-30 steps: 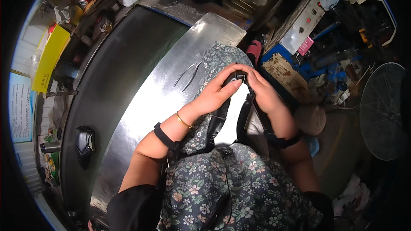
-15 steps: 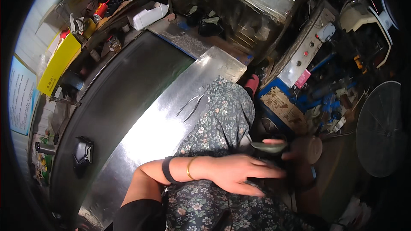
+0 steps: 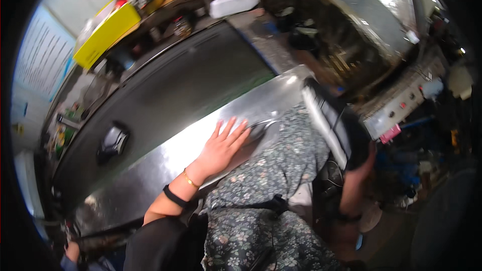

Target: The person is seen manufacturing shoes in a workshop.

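Note:
My left hand [image 3: 226, 143] is spread with fingers apart over the shiny metal ledge [image 3: 150, 175], with nothing in it. Just beyond its fingertips lies a pair of pliers [image 3: 262, 122], partly against the floral apron [image 3: 281, 155] over my lap. On the right, my right hand [image 3: 362, 163] grips a black shoe [image 3: 346, 120] with a white edge, held up beside my knee; it is blurred, and most of the fingers are hidden. Another black shoe-like piece [image 3: 114, 140] sits by itself on the dark belt [image 3: 196, 75].
A yellow box [image 3: 108, 35] and a white jug [image 3: 233, 5] stand on the cluttered shelf beyond the belt. Dark pieces [image 3: 304, 37] lie at the back. A control panel with buttons [image 3: 396, 110] is at the right. Another person's hand [image 3: 73, 251] shows at the lower left.
My left hand has moved from my lap to the left, over the metal ledge, and opened out. My right hand has raised the shoe up and forward beside my knee. The view has turned.

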### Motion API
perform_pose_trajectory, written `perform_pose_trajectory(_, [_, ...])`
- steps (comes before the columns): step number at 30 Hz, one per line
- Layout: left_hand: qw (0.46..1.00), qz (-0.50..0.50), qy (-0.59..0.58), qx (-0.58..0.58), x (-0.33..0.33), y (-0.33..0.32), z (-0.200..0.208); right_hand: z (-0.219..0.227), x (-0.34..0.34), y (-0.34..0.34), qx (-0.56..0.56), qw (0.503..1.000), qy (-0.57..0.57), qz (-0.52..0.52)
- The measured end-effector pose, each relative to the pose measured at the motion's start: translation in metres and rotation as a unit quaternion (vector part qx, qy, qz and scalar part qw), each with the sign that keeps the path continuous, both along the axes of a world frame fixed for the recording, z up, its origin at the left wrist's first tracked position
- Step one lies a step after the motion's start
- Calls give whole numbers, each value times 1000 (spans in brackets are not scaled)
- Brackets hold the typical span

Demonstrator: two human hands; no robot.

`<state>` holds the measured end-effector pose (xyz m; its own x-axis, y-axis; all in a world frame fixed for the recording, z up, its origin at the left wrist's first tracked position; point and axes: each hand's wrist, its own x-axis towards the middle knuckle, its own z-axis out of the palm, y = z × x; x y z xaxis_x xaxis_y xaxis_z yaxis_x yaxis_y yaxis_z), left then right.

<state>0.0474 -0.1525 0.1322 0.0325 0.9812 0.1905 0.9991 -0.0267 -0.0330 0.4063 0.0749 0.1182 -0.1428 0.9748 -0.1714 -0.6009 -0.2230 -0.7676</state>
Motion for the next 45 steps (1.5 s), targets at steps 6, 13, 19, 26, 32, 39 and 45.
perform_pose_trajectory(6, [983,-11,-170,-66,2,-9,19,-39,-155,159,84,955,-282,49])
perform_pose_trajectory(13, [593,-227,-749,-188,10,12,52,28,-122,8,129,802,49,582])
perform_pose_trajectory(19, [86,-372,-848,-368,57,44,54,53,-102,-88,17,661,411,627])
perform_pose_trajectory(26, [-55,-377,-845,-375,90,16,72,67,-107,-138,2,569,526,632])
perform_pose_trajectory(32, [391,-365,-763,-362,77,-4,91,117,-108,-142,194,643,189,716])
perform_pose_trajectory(39, [577,-63,-790,-199,102,-23,87,117,-95,-177,380,811,-164,413])
perform_pose_trajectory(45, [676,-367,-630,107,126,-21,91,108,-99,-181,646,709,-125,253])
